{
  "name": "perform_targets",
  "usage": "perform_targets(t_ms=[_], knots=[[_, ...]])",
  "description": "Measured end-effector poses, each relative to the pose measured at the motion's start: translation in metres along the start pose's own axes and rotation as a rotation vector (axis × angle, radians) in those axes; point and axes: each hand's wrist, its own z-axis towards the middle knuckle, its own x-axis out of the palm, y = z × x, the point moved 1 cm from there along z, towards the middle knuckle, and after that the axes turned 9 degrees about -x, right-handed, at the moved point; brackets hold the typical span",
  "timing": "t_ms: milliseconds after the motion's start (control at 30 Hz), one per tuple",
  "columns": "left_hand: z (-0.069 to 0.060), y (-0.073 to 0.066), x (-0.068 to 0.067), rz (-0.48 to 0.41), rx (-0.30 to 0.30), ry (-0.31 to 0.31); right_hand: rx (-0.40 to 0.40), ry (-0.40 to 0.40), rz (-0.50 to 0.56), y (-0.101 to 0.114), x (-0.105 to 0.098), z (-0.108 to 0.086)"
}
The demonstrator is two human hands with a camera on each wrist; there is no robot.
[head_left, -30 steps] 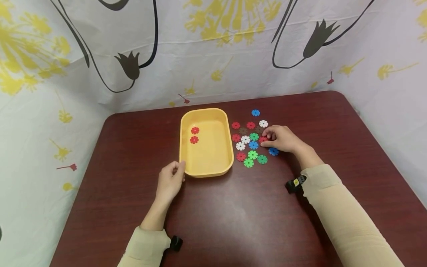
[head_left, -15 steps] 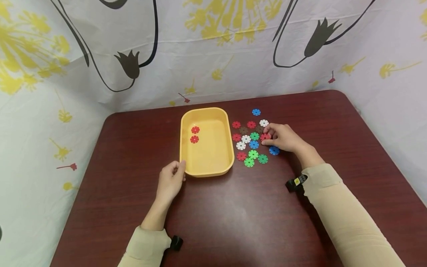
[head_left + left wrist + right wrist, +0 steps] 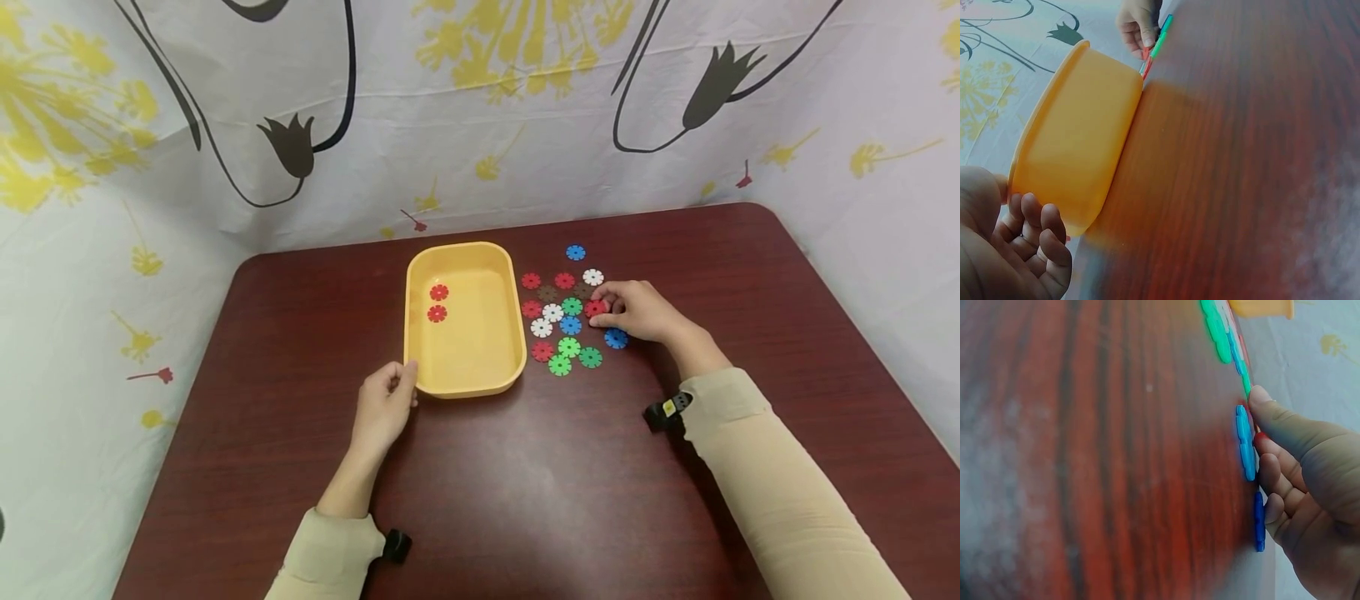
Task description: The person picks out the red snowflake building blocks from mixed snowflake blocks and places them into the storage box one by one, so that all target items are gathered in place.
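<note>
My left hand grips the near left corner of a yellow tray, thumb on its rim; the left wrist view shows this hand with curled fingers against the tray wall. Two red notched discs lie inside the tray. On its right, my right hand pinches a red disc between thumb and fingers, low at the table. From the right wrist, the hand partly hides this disc, and a light blue disc and dark blue disc show beside the fingers.
Several red, white, brown, green and blue discs lie between the tray and my right hand, including a green one. A blue disc lies farther back, another below the right hand. Patterned cloth hangs behind the table.
The red disc at my right fingers has shifted slightly right and away from me, and the hand has moved very little. My left hand and the tray have stayed in place.
</note>
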Motion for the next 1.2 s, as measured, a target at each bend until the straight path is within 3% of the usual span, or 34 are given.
perform_targets(t_ms=[567,1200], knots=[[0.0,0.0,0.002,-0.01,-0.009,-0.004,-0.006,-0.205,0.096,0.019,-0.001,0.016],[0.0,0.0,0.002,-0.02,-0.037,0.003,-0.053,-0.24,0.156,0.045,0.004,0.036]])
